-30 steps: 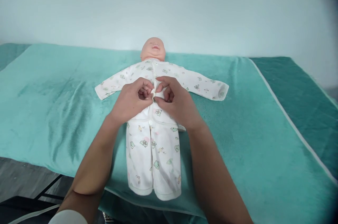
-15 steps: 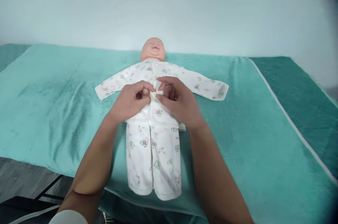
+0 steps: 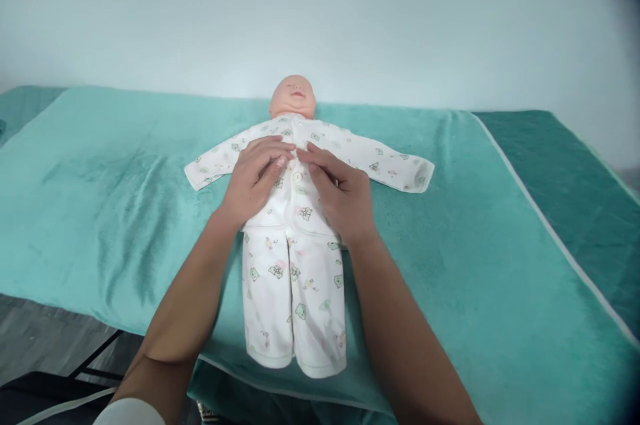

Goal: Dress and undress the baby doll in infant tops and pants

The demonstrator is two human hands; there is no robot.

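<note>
A baby doll (image 3: 293, 97) lies on its back, its head toward the wall. It wears a white printed jacket (image 3: 306, 213) and matching trousers (image 3: 270, 305). My left hand (image 3: 256, 175) rests on the jacket's chest left of the front opening, fingers extended and fairly flat. Across from it, my right hand (image 3: 343, 191) lies on the other side, fingers stretched toward the opening and touching the cloth. A round white button (image 3: 299, 177) shows below the fingertips, lying flat on the front edge. The fingertips partly hide the opening above that button.
A light green blanket (image 3: 475, 265) covers the table under the doll. Darker green cloth (image 3: 575, 191) shows at the right. Behind stands a pale wall (image 3: 320, 11). At the lower left are a black object (image 3: 45, 398) and a white cable (image 3: 70, 405).
Both hands have let go of the jacket edge around the lower button and moved up the chest. The left fingers have straightened, and the button is now uncovered.
</note>
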